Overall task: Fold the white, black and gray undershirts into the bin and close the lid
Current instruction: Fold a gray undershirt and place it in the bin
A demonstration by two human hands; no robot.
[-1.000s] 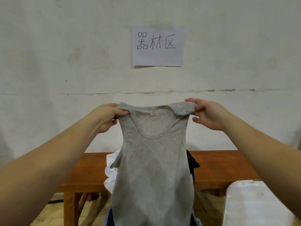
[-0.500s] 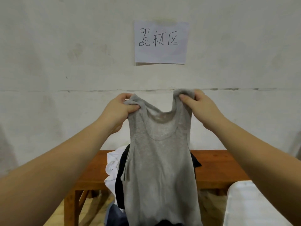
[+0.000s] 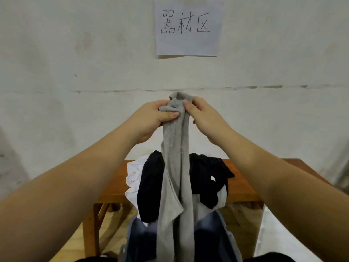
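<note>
1. Both forearms are bare; no sleeve shows anywhere along them.
2. The left hand (image 3: 151,118) wears no glove, ring or watch, and its thumbnail is short and plain.
3. The right hand (image 3: 204,118) is bare too, also with a short unpainted thumbnail.
4. No bracelet or strap sits on either wrist.

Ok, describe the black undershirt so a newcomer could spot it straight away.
Start at the wooden bench against the wall, under the paper sign. A heap of clothes lies on it, behind the hanging gray undershirt. The black undershirt is the darkest piece, draped over the white undershirt, with a small pale tag showing.
</note>
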